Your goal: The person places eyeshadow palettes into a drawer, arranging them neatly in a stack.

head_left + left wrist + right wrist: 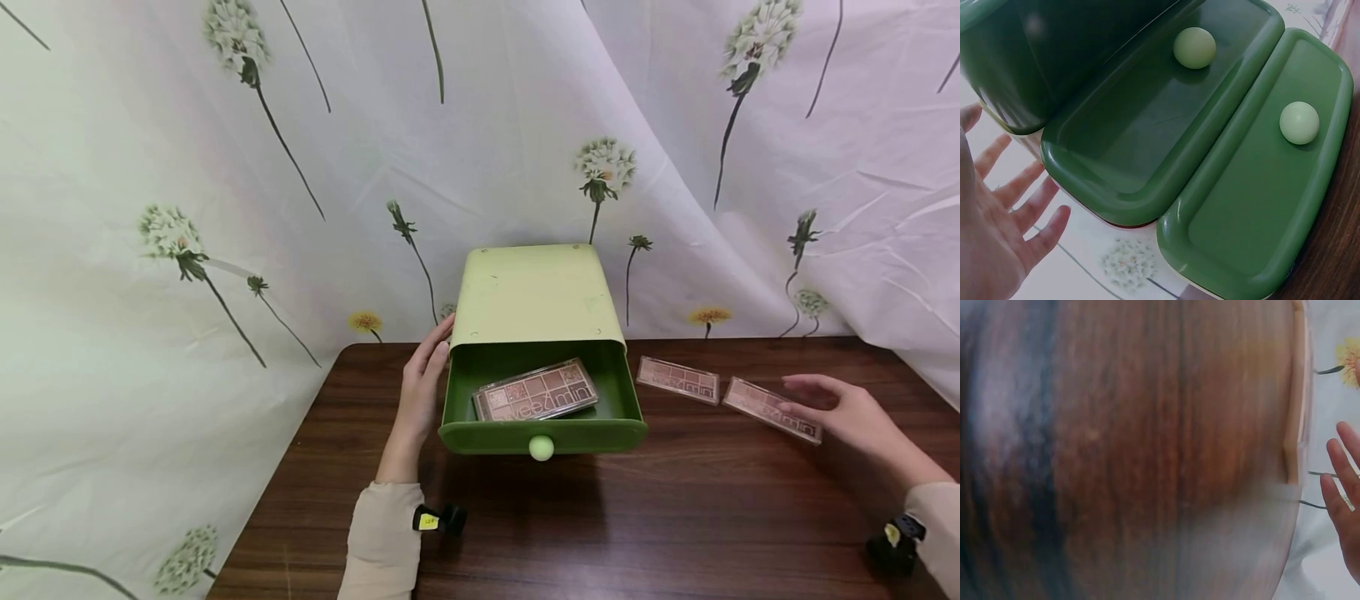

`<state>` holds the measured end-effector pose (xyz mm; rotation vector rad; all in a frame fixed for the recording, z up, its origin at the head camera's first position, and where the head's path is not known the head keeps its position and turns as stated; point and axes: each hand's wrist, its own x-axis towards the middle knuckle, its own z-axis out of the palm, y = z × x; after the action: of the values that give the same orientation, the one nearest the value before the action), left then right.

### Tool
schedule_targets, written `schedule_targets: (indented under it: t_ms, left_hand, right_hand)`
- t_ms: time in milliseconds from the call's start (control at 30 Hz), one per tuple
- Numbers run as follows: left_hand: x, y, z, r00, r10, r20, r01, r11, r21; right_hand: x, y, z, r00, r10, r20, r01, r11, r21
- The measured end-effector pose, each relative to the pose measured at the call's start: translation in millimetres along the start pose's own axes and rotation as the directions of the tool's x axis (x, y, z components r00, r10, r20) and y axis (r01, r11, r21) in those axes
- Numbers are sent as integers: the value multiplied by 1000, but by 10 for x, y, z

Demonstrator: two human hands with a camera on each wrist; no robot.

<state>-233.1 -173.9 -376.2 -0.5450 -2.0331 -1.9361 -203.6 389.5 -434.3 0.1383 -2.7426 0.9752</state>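
Observation:
A pale green drawer cabinet [534,292] stands on the table with its top drawer [542,437] pulled out. An eyeshadow palette [536,392] lies slanted in that drawer; whether another is under it I cannot tell. My left hand [422,392] rests along the cabinet's left side, its fingers straight and spread in the left wrist view. To the right, two more eyeshadow palettes lie end to end, the near one [765,407] and the far one [678,380]. Over the near palette hovers my right hand [851,414], thumb and fingers apart, gripping nothing.
Two lower drawer fronts, the middle [1129,144] and the bottom [1247,187], are closed, each with a round pale knob. Behind the dark wooden table [675,525] hangs a white cloth [510,150] with a dandelion print.

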Motion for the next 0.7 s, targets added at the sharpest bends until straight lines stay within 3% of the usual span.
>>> schedule_targets:
  t_ms: [267,700]
  left_hand:
    - [-4,3,-6,1000,-1,-1,1,1000,5]
    - [-9,8,2,1000,-14,-11,14,1000,24]
  right_hand:
    - [102,72,69,992,30,121,-24,999,-49]
    - [155,89,179,972,36,233,-10,994,-113]
